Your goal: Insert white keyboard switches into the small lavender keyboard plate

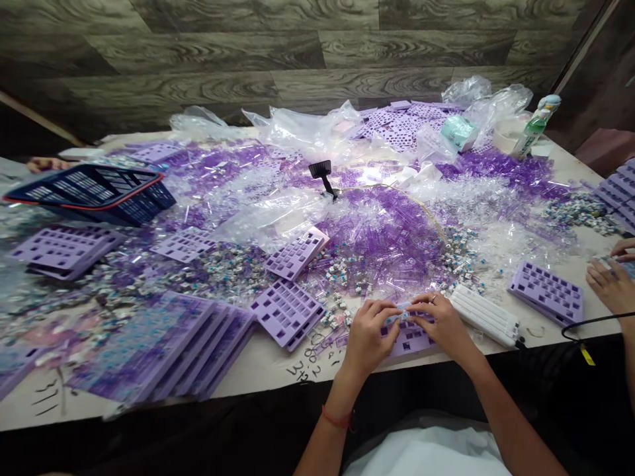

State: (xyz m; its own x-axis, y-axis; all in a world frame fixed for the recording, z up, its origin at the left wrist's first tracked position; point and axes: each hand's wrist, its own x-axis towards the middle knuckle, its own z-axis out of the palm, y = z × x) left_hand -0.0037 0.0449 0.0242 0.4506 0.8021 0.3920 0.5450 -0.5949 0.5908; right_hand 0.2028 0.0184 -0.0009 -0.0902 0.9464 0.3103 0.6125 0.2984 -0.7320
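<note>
A purple plate with square holes [411, 342] lies at the table's front edge, under both of my hands. My left hand [370, 334], with a red string above the wrist, pinches at small white-and-blue pieces [404, 316] over the plate's upper part. From the other side my right hand [441, 324], a ring on one finger, has its fingertips closed on the same small pieces. The fingertips of both hands nearly meet there. Exactly which piece each hand grips is too small to tell.
White bars [485, 316] lie right of my hands. Purple plates [288, 312] and a leaning stack [169, 347] are leftward. Behind are a heap of clear purple parts [391, 231], a black stand [322, 173] and a blue basket [99, 192]. Another person's hands [610, 281] work at right.
</note>
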